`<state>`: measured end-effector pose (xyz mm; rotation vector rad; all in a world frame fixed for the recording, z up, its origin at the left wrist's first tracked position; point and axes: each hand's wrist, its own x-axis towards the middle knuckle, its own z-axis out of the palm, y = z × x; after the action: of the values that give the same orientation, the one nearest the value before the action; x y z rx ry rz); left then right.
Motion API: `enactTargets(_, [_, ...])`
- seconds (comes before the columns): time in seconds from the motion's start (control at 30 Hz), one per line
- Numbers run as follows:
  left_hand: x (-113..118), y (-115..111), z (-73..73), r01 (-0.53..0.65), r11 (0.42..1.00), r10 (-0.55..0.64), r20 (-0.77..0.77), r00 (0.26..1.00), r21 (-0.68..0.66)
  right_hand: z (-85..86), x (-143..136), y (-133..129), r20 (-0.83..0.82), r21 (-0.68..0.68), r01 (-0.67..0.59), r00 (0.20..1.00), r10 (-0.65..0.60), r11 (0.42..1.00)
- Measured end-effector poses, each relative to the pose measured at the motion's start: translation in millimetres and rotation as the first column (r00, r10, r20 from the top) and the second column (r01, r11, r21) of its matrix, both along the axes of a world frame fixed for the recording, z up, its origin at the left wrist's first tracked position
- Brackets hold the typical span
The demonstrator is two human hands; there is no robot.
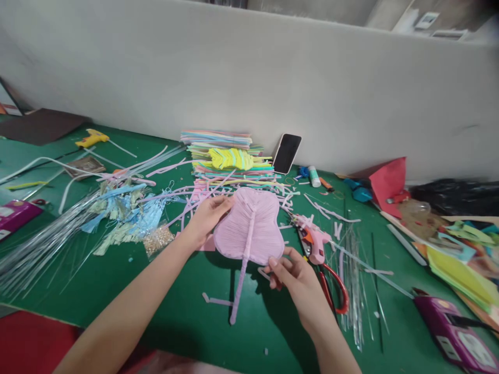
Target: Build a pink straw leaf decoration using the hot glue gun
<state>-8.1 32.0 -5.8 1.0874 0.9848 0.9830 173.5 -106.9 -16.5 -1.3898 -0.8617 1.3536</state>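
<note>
A lilac hand fan (267,226) with four rounded lobes and a wrapped handle is held above the green table, its handle pointing down toward me. My left hand (208,218) is closed on the fan's upper left edge. With thumb and fingers, my right hand (290,271) pinches the lower right edge. A pale curled strip (264,273) shows beside the right fingers; whether they hold it too, I cannot tell. Just right of the fan lies a pink glue gun (317,244), with red-handled pliers (340,293) partly behind my right hand.
Bundles of coloured pipe cleaners (216,139) lie by the grey partition (234,78), near a leaning phone (287,153). Blue tassels (154,213), a bag of gold beads (158,239) and a yellow glue gun (92,138) are left. Purple power units (454,330) and coloured scraps (463,270) occupy the right.
</note>
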Motion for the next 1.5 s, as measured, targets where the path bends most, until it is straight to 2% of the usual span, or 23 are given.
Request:
enactTargets(0.13, [-1,-1,1.4,0.048,0.998,-0.045,-0.078,0.996,0.036,2.4,5,-4,0.031,-0.078,-0.055,0.998,0.057,0.995])
enactTargets(0.27, [-3,-7,-4.9,0.136,0.99,-0.127,-0.209,0.97,0.028,0.2,13,-10,0.104,-0.166,-0.087,0.989,0.105,0.982])
enactTargets(0.43, [-11,-11,-11.9,0.241,0.968,-0.188,-0.454,0.871,0.063,-9.5,19,-10,0.212,-0.27,-0.139,0.957,0.199,0.953])
enactTargets(0.53, [-13,-5,-14.3,0.28,0.942,-0.118,-0.593,0.796,0.188,-14.2,20,-5,0.25,-0.296,-0.167,0.937,0.245,0.941])
enactTargets(0.63, [-10,4,-15.6,0.333,0.881,-0.024,-0.672,0.74,0.335,-16.4,19,-1,0.271,-0.345,-0.169,0.924,0.271,0.923])
enactTargets(0.77, [-2,9,-17.7,0.523,0.751,-0.087,-0.725,0.684,0.403,-13.4,17,-2,0.347,-0.365,-0.14,0.897,0.274,0.92])
enactTargets(0.83, [1,9,-18.7,0.578,0.709,-0.112,-0.744,0.659,0.405,-9.7,16,-3,0.395,-0.357,-0.123,0.878,0.269,0.926])
enactTargets(0.93, [-1,13,-16.8,0.576,0.7,-0.083,-0.753,0.653,0.422,-4.1,16,-5,0.454,-0.375,-0.105,0.846,0.281,0.921])
enactTargets(1.03, [-12,23,-10.9,0.477,0.745,0.037,-0.744,0.668,0.466,0.1,21,-8,0.523,-0.396,-0.096,0.794,0.311,0.913])
enactTargets(1.1, [-22,30,-7.9,0.391,0.782,0.13,-0.74,0.66,0.486,2.9,24,-11,0.599,-0.35,-0.066,0.752,0.277,0.935])
enactTargets(1.17, [-29,33,-7.8,0.351,0.803,0.166,-0.747,0.644,0.481,6.0,26,-13,0.666,-0.276,-0.028,0.716,0.212,0.961])
enactTargets(1.23, [-31,33,-10.5,0.371,0.806,0.147,-0.763,0.629,0.461,8.7,28,-14,0.693,-0.242,-0.017,0.697,0.185,0.97])
enactTargets(1.37, [-25,28,-17.6,0.498,0.763,0.069,-0.818,0.572,0.413,8.6,33,-13,0.679,-0.288,-0.073,0.687,0.258,0.955])
enactTargets(1.43, [-24,32,-17.9,0.538,0.733,0.084,-0.841,0.534,0.415,6.1,36,-13,0.672,-0.311,-0.101,0.68,0.294,0.945])
enactTargets(1.5, [-25,41,-15.6,0.548,0.708,0.155,-0.855,0.495,0.445,3.7,39,-13,0.677,-0.318,-0.103,0.671,0.302,0.942])
